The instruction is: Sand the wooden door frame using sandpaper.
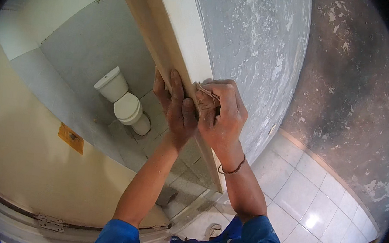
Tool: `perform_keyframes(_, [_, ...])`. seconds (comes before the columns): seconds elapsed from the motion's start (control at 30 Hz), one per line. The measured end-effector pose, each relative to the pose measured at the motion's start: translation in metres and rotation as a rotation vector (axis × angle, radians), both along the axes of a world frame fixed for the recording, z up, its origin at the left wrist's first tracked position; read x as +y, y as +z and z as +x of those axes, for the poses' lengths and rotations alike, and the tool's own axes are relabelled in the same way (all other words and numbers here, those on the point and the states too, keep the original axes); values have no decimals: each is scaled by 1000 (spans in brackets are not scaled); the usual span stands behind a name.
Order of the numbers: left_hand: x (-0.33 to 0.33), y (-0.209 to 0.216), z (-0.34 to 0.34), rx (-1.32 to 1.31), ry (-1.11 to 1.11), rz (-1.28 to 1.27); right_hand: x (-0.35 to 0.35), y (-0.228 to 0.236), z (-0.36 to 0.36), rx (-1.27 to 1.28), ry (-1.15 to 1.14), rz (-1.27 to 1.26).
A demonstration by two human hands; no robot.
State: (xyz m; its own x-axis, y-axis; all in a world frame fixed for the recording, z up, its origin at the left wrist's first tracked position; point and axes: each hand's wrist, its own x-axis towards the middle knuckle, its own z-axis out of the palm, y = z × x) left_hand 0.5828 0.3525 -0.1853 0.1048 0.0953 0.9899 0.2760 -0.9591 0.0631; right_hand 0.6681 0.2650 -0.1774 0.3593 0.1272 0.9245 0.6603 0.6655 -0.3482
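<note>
Sandpaper (205,92) sits pinched under right hand (220,119) (against door frame (174,40)).

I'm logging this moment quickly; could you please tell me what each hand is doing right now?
Left hand: open, pressed flat against the door frame.
Right hand: closed on a folded piece of sandpaper, held against the frame's edge.

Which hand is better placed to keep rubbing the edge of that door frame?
Probably the right hand: it pinches the folded tan sandpaper piece against the pale wooden door frame edge. The left hand holds nothing, only pressing flat on the frame's other side.
</note>
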Motion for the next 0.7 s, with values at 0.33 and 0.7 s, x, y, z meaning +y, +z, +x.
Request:
perform_keyframes(0.33, [4,-1,0,-17,-61,-4,2,3,4,88,-57,-46])
perform_keyframes(0.7, [0,-1,-1,30,-8,3,0,-27,2,161,-3,-153])
